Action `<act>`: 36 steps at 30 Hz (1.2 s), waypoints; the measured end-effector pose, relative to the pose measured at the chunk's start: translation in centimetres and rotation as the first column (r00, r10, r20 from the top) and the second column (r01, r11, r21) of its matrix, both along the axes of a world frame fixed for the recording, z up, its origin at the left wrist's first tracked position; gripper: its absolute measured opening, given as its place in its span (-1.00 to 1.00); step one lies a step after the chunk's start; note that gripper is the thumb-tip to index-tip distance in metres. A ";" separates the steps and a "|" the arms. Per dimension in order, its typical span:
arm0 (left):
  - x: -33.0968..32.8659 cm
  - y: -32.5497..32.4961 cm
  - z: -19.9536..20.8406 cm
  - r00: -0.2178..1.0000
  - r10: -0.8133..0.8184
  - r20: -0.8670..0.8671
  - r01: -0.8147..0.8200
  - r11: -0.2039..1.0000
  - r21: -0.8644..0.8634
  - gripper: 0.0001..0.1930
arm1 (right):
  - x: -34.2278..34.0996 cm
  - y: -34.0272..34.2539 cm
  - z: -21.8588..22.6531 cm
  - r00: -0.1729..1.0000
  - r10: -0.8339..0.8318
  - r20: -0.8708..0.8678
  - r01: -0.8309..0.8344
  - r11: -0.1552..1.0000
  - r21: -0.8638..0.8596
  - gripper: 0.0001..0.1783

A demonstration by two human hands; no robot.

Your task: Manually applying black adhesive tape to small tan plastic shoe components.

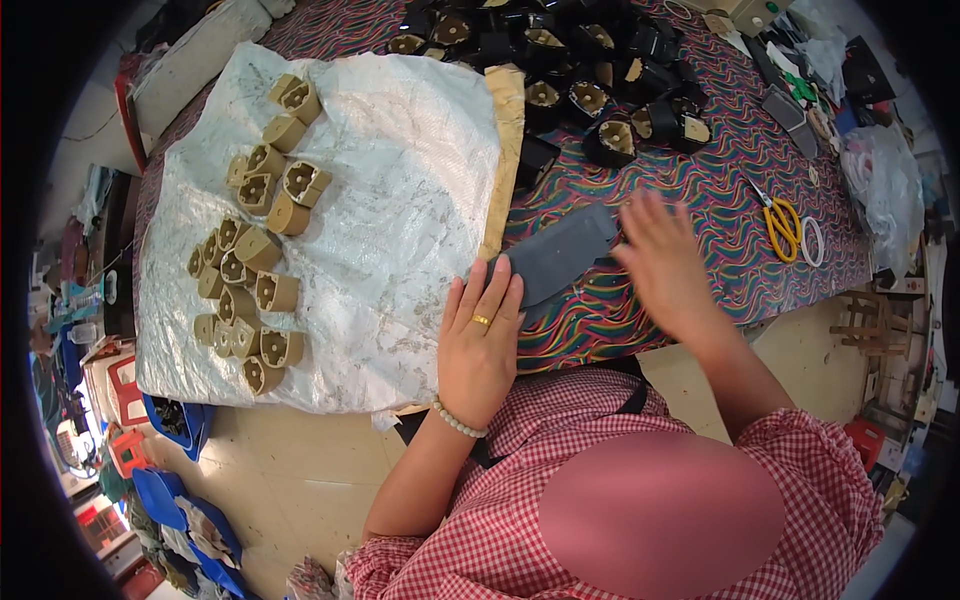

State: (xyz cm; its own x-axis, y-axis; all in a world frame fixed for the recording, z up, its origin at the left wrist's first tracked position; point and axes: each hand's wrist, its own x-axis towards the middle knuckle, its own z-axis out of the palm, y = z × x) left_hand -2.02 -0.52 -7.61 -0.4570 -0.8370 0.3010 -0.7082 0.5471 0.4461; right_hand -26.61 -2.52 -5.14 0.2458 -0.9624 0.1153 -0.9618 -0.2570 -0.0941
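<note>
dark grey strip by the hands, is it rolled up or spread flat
Spread flat: the dark grey strip lies stretched out on the patterned cloth, its broad face showing, the left hand at its left end.

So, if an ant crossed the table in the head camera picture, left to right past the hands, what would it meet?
Tan blocks, left hand, dark grey piece, right hand, yellow-handled scissors, white ring, clear plastic bag.

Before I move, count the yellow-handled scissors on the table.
1 pair: the yellow-handled scissors lie on the patterned cloth beside a white ring, right of the right hand. Others could be hidden.
</note>
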 end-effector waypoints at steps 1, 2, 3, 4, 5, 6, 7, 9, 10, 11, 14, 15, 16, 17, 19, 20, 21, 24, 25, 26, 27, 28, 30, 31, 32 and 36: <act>0.0 0.1 -0.1 1.000 0.001 -0.012 -0.001 1.000 -0.001 -0.60 | -1.7 0.0 -0.3 0.998 -0.055 0.005 0.055 0.993 -0.105 -0.45; -0.1 0.0 -0.1 1.000 0.004 -0.022 -0.004 1.000 -0.002 -0.61 | -2.7 0.0 -0.4 0.994 -0.106 0.016 0.107 0.972 -0.209 -0.49; -0.2 0.0 -0.3 0.999 0.004 -0.048 -0.004 1.000 0.010 -0.62 | -2.4 0.4 -0.1 0.986 0.001 0.165 0.021 0.992 -0.127 -0.53; 0.0 -0.1 -0.2 0.998 0.002 -0.069 -0.001 1.000 0.020 -0.62 | -1.1 0.6 0.5 0.942 0.091 0.324 -0.074 0.995 -0.063 -0.57; 0.0 -0.2 -0.1 0.996 0.002 -0.089 0.000 1.000 0.030 -0.63 | 0.1 0.6 0.8 0.862 0.164 0.479 -0.178 0.984 -0.017 -0.60; 0.0 -0.2 0.0 0.994 0.010 -0.111 -0.006 0.999 0.035 -0.64 | 1.2 0.2 0.9 0.854 0.166 0.492 -0.211 0.977 0.037 -0.62; -0.2 -0.3 -0.1 0.994 -0.001 -0.114 0.005 0.999 0.037 -0.64 | 2.3 -0.2 0.7 0.845 0.168 0.508 -0.248 0.964 0.094 -0.64; -0.3 -0.5 -0.3 0.993 -0.011 -0.114 0.016 0.999 0.046 -0.64 | 2.3 -0.2 0.1 0.884 0.209 0.419 -0.256 0.965 0.059 -0.65; -0.2 -0.6 -0.1 0.993 -0.015 -0.116 0.019 0.999 0.036 -0.64 | 1.5 -0.1 -0.1 0.919 0.246 0.306 -0.245 0.969 -0.044 -0.65; -0.3 -0.6 0.0 0.993 -0.020 -0.119 0.023 0.999 0.027 -0.64 | 0.6 0.0 -0.2 0.945 0.267 0.188 -0.241 0.959 -0.149 -0.65; 0.1 0.0 -0.1 0.991 0.001 -0.132 0.002 1.000 0.020 -0.64 | -2.3 0.3 -0.8 0.989 0.103 0.106 -0.080 0.977 -0.195 -0.65; 0.1 -0.1 -0.1 0.991 0.005 -0.134 -0.003 1.000 0.016 -0.64 | -2.3 0.1 -0.7 0.993 0.046 0.108 -0.022 0.975 -0.219 -0.65; 0.1 -0.2 -0.2 0.991 0.004 -0.134 -0.001 1.000 0.019 -0.64 | -2.0 0.2 -0.5 0.976 0.106 0.191 -0.069 0.979 -0.194 -0.65; 0.1 -0.2 -0.4 0.991 0.004 -0.134 -0.001 1.000 0.021 -0.64 | -1.7 0.2 0.1 0.948 0.164 0.274 -0.119 0.978 -0.172 -0.65; 0.1 -0.4 -0.1 0.991 -0.004 -0.133 0.008 1.000 0.028 -0.63 | -0.1 -0.2 0.5 0.891 0.223 0.395 -0.181 0.973 -0.142 -0.67; 0.1 -0.1 0.0 0.991 -0.005 -0.136 0.011 0.999 0.044 -0.63 | 1.2 -0.1 0.1 0.872 0.230 0.432 -0.199 0.973 -0.117 -0.68; 0.0 -0.3 0.2 0.990 -0.011 -0.143 0.017 0.999 0.039 -0.63 | 2.0 -0.5 0.0 0.854 0.244 0.460 -0.217 0.970 -0.113 -0.69; 0.0 0.1 0.3 0.991 -0.013 -0.135 0.017 0.999 0.031 -0.63 | 1.0 -1.3 0.0 0.829 0.337 0.445 -0.337 0.938 -0.082 -0.67; -0.1 0.1 0.3 0.991 -0.006 -0.137 0.011 0.999 0.038 -0.63 | 0.6 -1.6 0.2 0.822 0.362 0.439 -0.388 0.921 -0.034 -0.66; -0.2 -0.3 0.5 0.990 -0.005 -0.142 0.010 0.999 0.032 -0.63 | 0.4 -2.0 0.6 0.809 0.402 0.429 -0.424 0.904 -0.047 -0.73; -0.2 -0.2 0.4 0.990 -0.002 -0.140 0.007 0.999 0.031 -0.63 | 0.4 -1.9 0.7 0.805 0.337 0.487 -0.383 0.924 -0.007 -0.76; -0.3 -0.2 0.4 0.990 0.000 -0.138 0.004 1.000 0.030 -0.63 | 0.7 -2.0 0.8 0.797 0.269 0.541 -0.341 0.939 0.036 -0.78; -0.2 -0.2 0.2 0.990 -0.003 -0.140 0.007 1.000 0.026 -0.63 | 0.8 -1.9 0.0 0.787 0.287 0.546 -0.336 0.942 -0.012 -0.81; -0.2 -0.2 0.1 0.991 -0.004 -0.136 0.008 1.000 0.025 -0.63 | 0.8 -1.9 -0.4 0.783 0.297 0.547 -0.332 0.943 -0.036 -0.82; -0.3 -0.3 0.1 0.991 -0.005 -0.132 0.009 1.000 0.025 -0.63 | 0.7 -1.9 -0.1 0.785 0.312 0.535 -0.353 0.935 -0.028 -0.82; -0.4 -0.4 0.0 0.994 0.007 -0.107 -0.004 1.000 0.023 -0.64 | 0.2 -1.7 0.0 0.757 0.237 0.609 -0.338 0.940 0.053 -0.80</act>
